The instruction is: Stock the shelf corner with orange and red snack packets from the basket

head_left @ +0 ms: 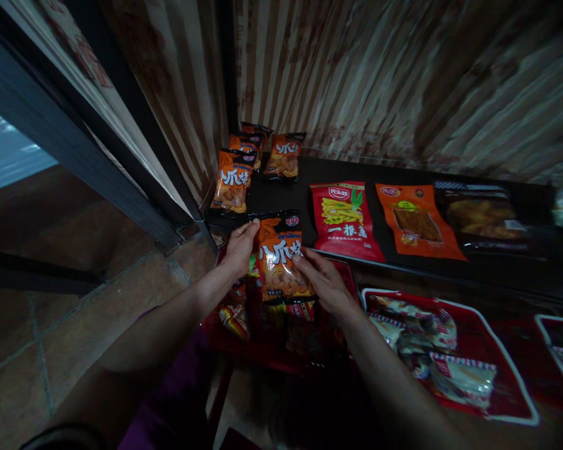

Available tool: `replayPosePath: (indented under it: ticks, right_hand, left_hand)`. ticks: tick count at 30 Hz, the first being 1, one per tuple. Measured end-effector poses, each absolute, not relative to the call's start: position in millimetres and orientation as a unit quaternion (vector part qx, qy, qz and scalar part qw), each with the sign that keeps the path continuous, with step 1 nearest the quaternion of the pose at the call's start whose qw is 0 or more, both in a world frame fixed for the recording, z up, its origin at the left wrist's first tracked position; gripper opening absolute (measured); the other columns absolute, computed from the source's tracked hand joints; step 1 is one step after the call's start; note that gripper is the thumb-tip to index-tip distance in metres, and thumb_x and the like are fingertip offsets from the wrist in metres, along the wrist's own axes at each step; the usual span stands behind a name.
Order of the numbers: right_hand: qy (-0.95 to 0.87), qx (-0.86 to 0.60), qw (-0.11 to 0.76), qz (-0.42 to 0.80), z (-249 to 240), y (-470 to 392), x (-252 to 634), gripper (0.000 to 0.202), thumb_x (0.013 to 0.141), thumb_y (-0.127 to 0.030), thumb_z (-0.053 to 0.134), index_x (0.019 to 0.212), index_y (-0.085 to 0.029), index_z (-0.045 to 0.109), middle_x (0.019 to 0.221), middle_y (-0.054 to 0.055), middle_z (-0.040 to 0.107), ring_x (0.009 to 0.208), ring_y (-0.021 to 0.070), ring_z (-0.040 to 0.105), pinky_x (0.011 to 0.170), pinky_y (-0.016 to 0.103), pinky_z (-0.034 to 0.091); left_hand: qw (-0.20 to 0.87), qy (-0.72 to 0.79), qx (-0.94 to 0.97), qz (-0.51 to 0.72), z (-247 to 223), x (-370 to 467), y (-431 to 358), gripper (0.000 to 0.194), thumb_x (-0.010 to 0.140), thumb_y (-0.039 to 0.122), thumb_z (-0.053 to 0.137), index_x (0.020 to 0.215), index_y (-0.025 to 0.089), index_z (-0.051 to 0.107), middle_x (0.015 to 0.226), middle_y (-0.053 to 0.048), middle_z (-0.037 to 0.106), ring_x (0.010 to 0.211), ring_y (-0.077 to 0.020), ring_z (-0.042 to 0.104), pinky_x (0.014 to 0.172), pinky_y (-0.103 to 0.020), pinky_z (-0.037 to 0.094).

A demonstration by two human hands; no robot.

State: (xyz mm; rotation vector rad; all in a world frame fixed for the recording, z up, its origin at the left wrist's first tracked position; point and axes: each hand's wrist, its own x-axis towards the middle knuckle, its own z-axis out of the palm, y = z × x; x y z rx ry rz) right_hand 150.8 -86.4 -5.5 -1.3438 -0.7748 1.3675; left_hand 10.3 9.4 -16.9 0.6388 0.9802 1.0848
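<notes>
Between my two hands is an orange and black snack bag [284, 265], front side up, over the red basket [272, 356]. My left hand [242, 248] pinches its upper left edge. On the lower right side of the bag, my right hand [326, 281] grips with thumb on the front; its other fingers are partly hidden. Several similar orange bags [233, 182] stand at the left end of the dark shelf [276, 199], just beyond my left hand. Other small snack packets [236, 315] lie in the basket below, partly covered by the held bag.
Along the shelf lie a red snack bag [342, 220], an orange bag [417, 219] and a dark packet [481, 215]. A red basket with a white rim [511, 381] holds several packets at right. Dark metal posts [136, 119] stand at left; striped sheeting [356, 75] hangs behind.
</notes>
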Motion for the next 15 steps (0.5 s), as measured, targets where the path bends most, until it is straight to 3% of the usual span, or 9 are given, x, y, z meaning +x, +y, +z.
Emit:
replayPosePath:
  ticks: [4,9,15]
  right_hand:
    - [-0.269,-0.59,0.534,0.542,-6.8,-84.9,150.3,0.039,0.063,-0.048,0.076,0.093,-0.025,0.07,0.091,-0.001,0.075,0.089,0.0218,0.07,0.072,0.028,0.057]
    - [-0.191,-0.625,0.559,0.51,-2.4,-79.7,151.6,0.033,0.059,-0.045,0.078,0.082,-0.023,0.069,0.075,0.0,0.075,0.073,0.0226,0.072,0.06,0.029,0.058]
    - [-0.191,-0.6,0.575,0.523,1.4,-75.6,155.5,0.026,0.063,-0.042,0.076,0.077,-0.022,0.068,0.064,0.001,0.073,0.065,0.0239,0.072,0.055,0.032,0.059]
  left_hand:
    - [0.733,0.409,0.291,0.458,-10.1,8.1,7.6,0.039,0.063,0.049,0.075,0.084,0.017,0.069,0.092,-0.007,0.072,0.088,-0.0216,0.065,0.086,-0.036,0.048]
    - [0.773,0.364,0.343,0.39,-8.3,2.5,1.5,0.036,0.066,0.043,0.075,0.089,0.016,0.069,0.101,-0.007,0.071,0.102,-0.0231,0.061,0.093,-0.036,0.043]
    - [0.8,0.347,0.36,0.332,-3.5,-4.0,-4.9,0.033,0.068,0.036,0.075,0.094,0.017,0.066,0.107,-0.007,0.066,0.092,-0.019,0.06,0.069,-0.028,0.049]
